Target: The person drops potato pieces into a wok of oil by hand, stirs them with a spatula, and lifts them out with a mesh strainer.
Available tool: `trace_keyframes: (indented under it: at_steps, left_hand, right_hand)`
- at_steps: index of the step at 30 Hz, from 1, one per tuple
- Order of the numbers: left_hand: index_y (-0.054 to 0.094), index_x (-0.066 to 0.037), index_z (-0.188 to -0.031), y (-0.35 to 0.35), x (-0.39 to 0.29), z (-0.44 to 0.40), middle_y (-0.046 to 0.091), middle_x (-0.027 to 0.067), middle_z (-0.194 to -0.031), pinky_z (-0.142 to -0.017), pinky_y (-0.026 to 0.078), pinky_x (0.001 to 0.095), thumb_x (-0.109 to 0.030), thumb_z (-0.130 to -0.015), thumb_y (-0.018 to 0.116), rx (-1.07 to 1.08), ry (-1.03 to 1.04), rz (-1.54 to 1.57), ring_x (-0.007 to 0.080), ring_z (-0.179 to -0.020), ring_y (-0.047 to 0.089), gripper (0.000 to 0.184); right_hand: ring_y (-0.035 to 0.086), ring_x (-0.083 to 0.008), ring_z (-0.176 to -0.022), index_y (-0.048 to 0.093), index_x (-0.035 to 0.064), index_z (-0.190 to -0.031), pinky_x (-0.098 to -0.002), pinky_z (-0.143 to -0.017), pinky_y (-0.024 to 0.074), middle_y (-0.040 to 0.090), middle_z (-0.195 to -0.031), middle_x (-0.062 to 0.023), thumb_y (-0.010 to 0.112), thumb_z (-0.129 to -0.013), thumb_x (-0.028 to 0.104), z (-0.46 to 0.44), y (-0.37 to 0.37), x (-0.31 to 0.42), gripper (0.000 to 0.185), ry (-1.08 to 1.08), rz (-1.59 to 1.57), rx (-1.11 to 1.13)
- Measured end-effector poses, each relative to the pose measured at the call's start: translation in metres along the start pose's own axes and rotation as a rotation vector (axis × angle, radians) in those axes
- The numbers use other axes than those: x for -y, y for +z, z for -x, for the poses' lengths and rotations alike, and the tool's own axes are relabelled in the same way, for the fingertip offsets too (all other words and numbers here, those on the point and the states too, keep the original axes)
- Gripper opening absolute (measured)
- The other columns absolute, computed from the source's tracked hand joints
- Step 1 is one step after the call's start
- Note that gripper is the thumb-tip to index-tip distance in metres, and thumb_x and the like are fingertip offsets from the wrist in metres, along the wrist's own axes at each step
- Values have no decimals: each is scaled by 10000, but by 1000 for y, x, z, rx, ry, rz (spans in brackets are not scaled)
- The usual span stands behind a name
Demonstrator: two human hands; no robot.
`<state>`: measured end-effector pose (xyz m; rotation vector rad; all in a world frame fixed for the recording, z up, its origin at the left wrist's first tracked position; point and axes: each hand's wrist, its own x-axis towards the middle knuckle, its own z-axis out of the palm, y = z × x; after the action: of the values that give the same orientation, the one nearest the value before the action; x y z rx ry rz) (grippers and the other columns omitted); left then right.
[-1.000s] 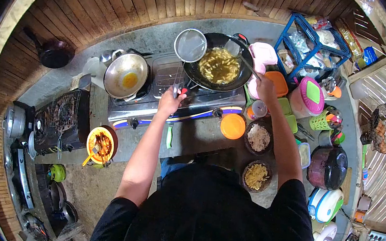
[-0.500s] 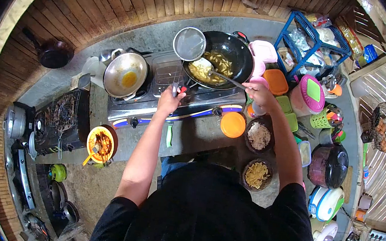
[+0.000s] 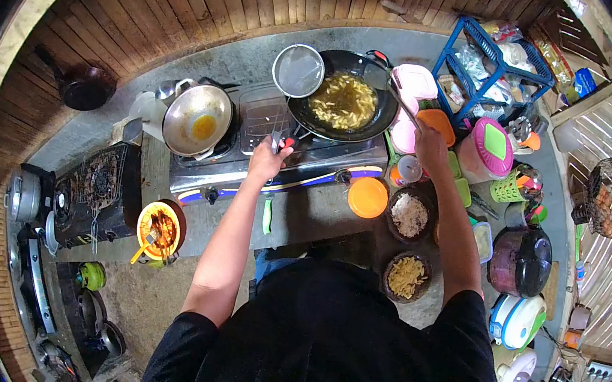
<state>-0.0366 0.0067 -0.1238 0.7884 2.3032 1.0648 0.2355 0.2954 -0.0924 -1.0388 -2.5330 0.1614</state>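
My left hand (image 3: pixel 268 161) is closed around the handle of a fine-mesh strainer (image 3: pixel 298 71), held by the left rim of the black wok (image 3: pixel 384 117). Pale strips (image 3: pixel 343 105) lie in bubbling oil inside the wok. My right hand (image 3: pixel 430 148) grips the long handle of a metal spatula (image 3: pixel 376 77), whose blade is over the wok's upper right part. The wok stands on the right side of the gas stove (image 3: pixel 248 172).
On the stove's left is a pale pan (image 3: pixel 187 111) with some oil. Nearer me are an orange lid (image 3: pixel 368 198), a bowl of white food (image 3: pixel 410 214) and a bowl of yellowish strips (image 3: pixel 408 276). An orange bowl (image 3: pixel 146 225) with reddish sauce stands at left.
The spatula has moved up and right, out of the strips, which now lie spread in the oil. My right hand has shifted slightly right. My left hand and the strainer barely move.
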Motion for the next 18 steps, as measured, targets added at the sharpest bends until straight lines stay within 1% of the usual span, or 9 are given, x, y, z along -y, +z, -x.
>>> trace_keyframes:
  at_steps: [4, 6, 7, 9, 10, 12, 15, 16, 18]
  left_hand:
    - [568, -36, -1009, -1, -2, 2, 689, 113, -763, -590, 521, 343, -283, -847, 723, 16, -30, -24, 190, -607, 690, 334]
    - [568, -37, -1010, -1, -2, 3, 689, 113, -762, -585, 521, 343, -282, -849, 721, 14, -22, -21, 191, -607, 690, 331]
    - [567, -37, -1010, -1, -3, 3, 688, 113, -759, -580, 521, 344, -283, -850, 721, 12, -16, -22, 193, -604, 689, 331]
    - [566, -38, -1010, -1, -3, 3, 688, 112, -756, -576, 521, 344, -284, -850, 721, 10, -8, -23, 195, -602, 689, 332]
    - [564, -39, -1006, -1, -3, 3, 686, 110, -754, -575, 520, 344, -285, -850, 721, 7, -8, -19, 195, -602, 689, 331]
    - [562, -41, -1002, 0, -2, 2, 684, 109, -751, -574, 519, 344, -287, -850, 721, 2, -6, -15, 196, -601, 689, 330]
    - [558, -44, -988, 1, 0, 2, 680, 104, -745, -571, 517, 345, -286, -849, 723, 0, 11, 6, 194, -596, 686, 325]
    - [557, -45, -981, 0, -1, 2, 678, 101, -737, -571, 516, 345, -284, -849, 724, 3, 10, -13, 192, -592, 684, 320]
    - [556, -46, -975, -1, -3, 3, 675, 98, -730, -572, 515, 345, -283, -848, 724, 4, 9, -32, 191, -588, 681, 316]
  right_hand:
    - [649, -379, -873, 624, 56, -1146, -502, -730, 509, 673, -906, -208, 542, -897, 149, 4, -9, -2, 278, -51, -93, 121]
    - [660, -349, -901, 648, 36, -1125, -456, -761, 519, 682, -959, -191, 561, -896, 157, 2, -13, -6, 274, -30, -169, 324]
    - [660, -349, -901, 648, 36, -1125, -456, -761, 519, 682, -959, -191, 561, -896, 157, 4, -21, 3, 274, -30, -169, 325]
    - [660, -257, -769, 658, 32, -1136, -389, -722, 495, 677, -809, -135, 560, -901, 163, 9, -35, 17, 287, -57, -455, 398]
    - [660, -257, -769, 658, 32, -1136, -389, -722, 495, 677, -809, -135, 560, -901, 163, 10, -33, 16, 287, -57, -455, 399]
    - [630, -185, -783, 638, 16, -1170, -353, -735, 490, 672, -850, -108, 568, -906, 178, 11, -23, 13, 318, -46, -514, 542]
    - [629, -189, -820, 634, 4, -1168, -347, -751, 492, 674, -910, -119, 561, -904, 174, 13, -5, 12, 322, -163, -628, 356]
    - [629, -189, -820, 634, 4, -1168, -347, -751, 492, 674, -910, -119, 561, -904, 174, 12, -6, 13, 322, -162, -628, 358]
    - [663, -298, -955, 662, 40, -1130, -375, -825, 503, 680, -1032, -191, 572, -885, 149, 7, -9, 14, 282, -100, -583, 311]
